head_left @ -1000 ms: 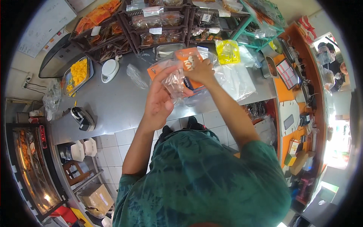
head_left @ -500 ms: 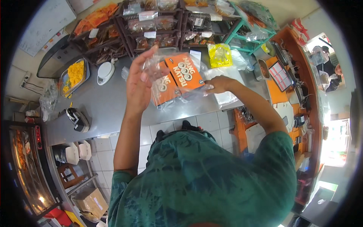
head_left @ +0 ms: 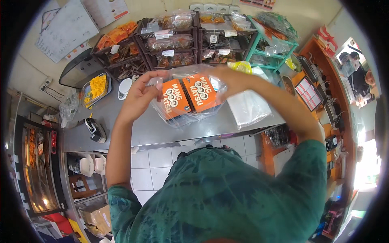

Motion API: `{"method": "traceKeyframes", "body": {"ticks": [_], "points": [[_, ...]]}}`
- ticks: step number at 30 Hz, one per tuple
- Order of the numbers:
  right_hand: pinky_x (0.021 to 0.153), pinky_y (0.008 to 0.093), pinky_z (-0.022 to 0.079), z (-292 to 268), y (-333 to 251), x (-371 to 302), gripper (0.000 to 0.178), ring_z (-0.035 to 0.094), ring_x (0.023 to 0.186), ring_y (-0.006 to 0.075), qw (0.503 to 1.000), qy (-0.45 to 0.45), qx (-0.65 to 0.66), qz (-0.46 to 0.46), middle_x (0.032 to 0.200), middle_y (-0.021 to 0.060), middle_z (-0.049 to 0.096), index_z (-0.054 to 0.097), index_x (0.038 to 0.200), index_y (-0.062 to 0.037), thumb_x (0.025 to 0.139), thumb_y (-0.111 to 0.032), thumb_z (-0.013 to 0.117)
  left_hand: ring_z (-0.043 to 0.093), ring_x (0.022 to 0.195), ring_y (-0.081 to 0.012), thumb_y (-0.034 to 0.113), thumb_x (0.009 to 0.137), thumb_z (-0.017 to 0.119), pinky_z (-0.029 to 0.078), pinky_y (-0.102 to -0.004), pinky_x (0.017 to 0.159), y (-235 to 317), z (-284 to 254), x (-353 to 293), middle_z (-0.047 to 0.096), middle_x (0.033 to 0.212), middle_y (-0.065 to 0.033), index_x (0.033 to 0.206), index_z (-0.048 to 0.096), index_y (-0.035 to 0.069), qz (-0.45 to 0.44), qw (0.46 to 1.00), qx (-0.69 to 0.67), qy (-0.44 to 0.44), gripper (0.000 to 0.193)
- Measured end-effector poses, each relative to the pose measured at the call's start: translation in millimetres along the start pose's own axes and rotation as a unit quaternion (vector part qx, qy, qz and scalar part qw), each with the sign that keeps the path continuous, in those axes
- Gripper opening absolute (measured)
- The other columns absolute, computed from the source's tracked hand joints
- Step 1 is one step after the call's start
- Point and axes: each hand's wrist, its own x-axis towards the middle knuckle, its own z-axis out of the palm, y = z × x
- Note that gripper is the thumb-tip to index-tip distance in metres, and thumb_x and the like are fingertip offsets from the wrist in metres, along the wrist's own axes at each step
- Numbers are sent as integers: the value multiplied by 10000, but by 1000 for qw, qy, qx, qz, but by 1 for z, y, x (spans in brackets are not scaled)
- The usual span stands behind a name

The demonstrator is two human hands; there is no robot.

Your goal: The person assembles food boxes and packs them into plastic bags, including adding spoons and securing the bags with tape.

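Two orange boxes [head_left: 174, 98] with dark sides sit side by side inside a clear plastic bag [head_left: 178, 122] on the metal counter. At the bag's upper left rim, my left hand [head_left: 141, 96] has its fingers bent round the thin film, thumb beside the left box. My right hand [head_left: 231, 83] reaches over the bag's upper right side; motion smears its fingers, so its grip does not show. The bag's mouth spreads around the boxes. A pile of clear plastic bags [head_left: 250, 108] lies right of it, and a yellow package [head_left: 240, 67] shows partly behind my right hand.
Dark crates [head_left: 168, 52] with bagged goods line the counter's back, beside a green rack [head_left: 269, 60]. To the left are a tray of yellow food [head_left: 97, 87], a white round scale [head_left: 125, 88] and a black-and-white device [head_left: 95, 130]. A tablet [head_left: 308, 93] stands right.
My left hand has come down from its raised, spread pose to the bag's left rim. My right hand has moved up along the bag's right side. The view has shifted.
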Motion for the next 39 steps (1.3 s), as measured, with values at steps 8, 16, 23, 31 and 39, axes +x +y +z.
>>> {"method": "traceKeyframes", "body": {"ticks": [8,16,23,31,39], "points": [[932,492,336,-21,32,-21,256,500,1041,273,903,-187,-370,111,1035,107,603,735,854,-112,681,-300,746,515,647,-72,32,755,643,406,-235,573,0,-27,26,558,723,7,976,603,45,-7,915,403,10,225],[759,433,482,-106,-19,-7,178,581,874,340,977,-13,-202,62,876,142,590,658,761,-14,733,-190,655,515,549,-74,46,829,565,399,-248,466,51,-6,61,529,657,20,1037,525,28,-35,920,367,132,212],[730,413,486,-61,-21,12,182,589,797,336,998,65,-4,-7,816,152,600,638,791,10,737,-164,632,543,566,-75,52,874,566,418,-247,497,43,9,65,571,657,-9,959,531,21,-124,927,348,63,97],[1001,381,414,16,72,-70,515,556,1137,237,783,320,525,99,1229,146,568,396,1363,-45,930,-281,548,579,690,-90,253,961,555,475,-259,626,-36,-57,12,619,773,-26,1046,562,69,40,927,79,363,203],[991,380,423,258,70,-5,615,533,1175,225,505,270,750,330,1313,134,528,374,1403,-44,968,-469,461,591,912,-168,328,956,522,499,-332,788,-344,-33,-26,604,1018,-23,1115,553,100,-178,927,-142,299,281]]}}
